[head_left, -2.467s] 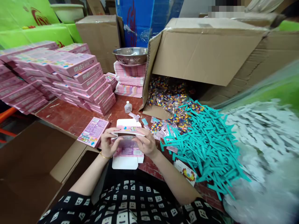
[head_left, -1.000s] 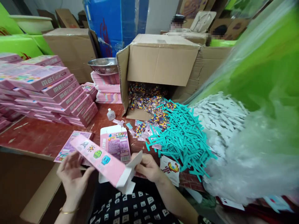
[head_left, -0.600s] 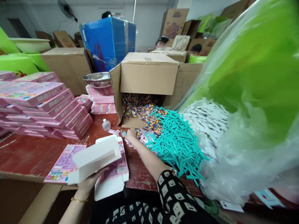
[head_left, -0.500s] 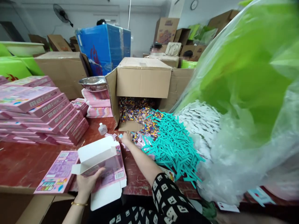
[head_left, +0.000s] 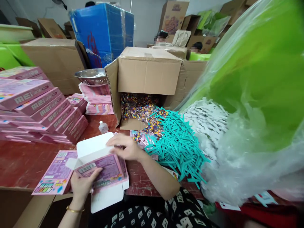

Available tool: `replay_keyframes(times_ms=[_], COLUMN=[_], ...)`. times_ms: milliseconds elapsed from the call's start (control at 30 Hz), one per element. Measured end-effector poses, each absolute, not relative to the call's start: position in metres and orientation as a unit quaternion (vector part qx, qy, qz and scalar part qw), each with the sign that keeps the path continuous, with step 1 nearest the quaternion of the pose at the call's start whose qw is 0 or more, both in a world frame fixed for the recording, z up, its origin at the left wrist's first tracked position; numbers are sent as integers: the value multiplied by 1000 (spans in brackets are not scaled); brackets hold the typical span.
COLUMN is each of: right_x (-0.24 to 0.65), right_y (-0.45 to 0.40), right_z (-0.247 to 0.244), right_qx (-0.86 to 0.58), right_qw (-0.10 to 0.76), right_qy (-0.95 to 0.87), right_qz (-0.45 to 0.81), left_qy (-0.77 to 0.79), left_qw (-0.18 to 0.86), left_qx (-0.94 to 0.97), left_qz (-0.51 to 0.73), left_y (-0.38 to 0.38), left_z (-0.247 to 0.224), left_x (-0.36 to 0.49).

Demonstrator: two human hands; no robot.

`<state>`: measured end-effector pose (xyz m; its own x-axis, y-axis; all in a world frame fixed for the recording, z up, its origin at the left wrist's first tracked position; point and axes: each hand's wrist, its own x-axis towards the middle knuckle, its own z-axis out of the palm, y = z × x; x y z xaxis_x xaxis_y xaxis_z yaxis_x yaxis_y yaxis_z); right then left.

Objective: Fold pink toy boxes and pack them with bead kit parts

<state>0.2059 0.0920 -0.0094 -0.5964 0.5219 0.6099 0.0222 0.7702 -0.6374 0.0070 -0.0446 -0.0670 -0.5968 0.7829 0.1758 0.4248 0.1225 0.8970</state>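
Note:
A pink and purple printed carton (head_left: 108,166), its white top flap raised, is tilted up over the table's front edge. My left hand (head_left: 82,183) grips its lower left corner, with the thumb lying across the printed panel. At the upper right end of this carton, my right hand (head_left: 127,147) has its fingers closed around the end flap, slightly blurred. Another pink carton lies underneath, with a white flap (head_left: 106,199) sticking out toward me. To the left lies a flat pink box (head_left: 55,172). Small pink packets (head_left: 144,141) lie beyond my right hand.
Pink boxes (head_left: 42,107) are stacked at left. A small bottle (head_left: 103,127) stands before a metal colander (head_left: 91,76) on pink printed stacks. An open cardboard box (head_left: 149,72) spills colourful bead packets (head_left: 152,123). Teal sticks (head_left: 178,145) and white pieces (head_left: 206,117) lie right, beside a plastic bag (head_left: 237,152).
My right hand has come back from the small packets to the carton's upper right end. The carton has tilted in my left hand, so its printed panel now faces me. The view has shifted slightly.

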Motion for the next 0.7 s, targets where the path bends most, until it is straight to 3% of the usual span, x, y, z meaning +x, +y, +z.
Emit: replay_keyframes(times_ms=[67,133,200,267,400,533,700], right_x=[224,247,269,286,305,308,305], right_y=[122,154,179,192,202,224,247], right_z=[-29,-52,-71,-84,-92,-93,-97], right_qx=[-360,-512,-567,-583,-639,-710,-715], right_qw=[379,275,215,195,216,241,288], right_qy=[-807,-778,-763,-760,-725,-657,-630], right_qz=[274,238,224,211,139,78,95], left_qy=[767,765,736,747,786,754,722], left_qw=[214,272,322,272,106,89,68], left_qx=[358,358,412,460,503,537,569], left_qz=[488,461,429,396,344,368,387], left_y=[-43,-39,-33,-29,-28,-34,-50], left_z=[-57,-55,-65,-84,-116,-120,-113], left_x=[1,-4,-5,-5,-5,-5,-12])
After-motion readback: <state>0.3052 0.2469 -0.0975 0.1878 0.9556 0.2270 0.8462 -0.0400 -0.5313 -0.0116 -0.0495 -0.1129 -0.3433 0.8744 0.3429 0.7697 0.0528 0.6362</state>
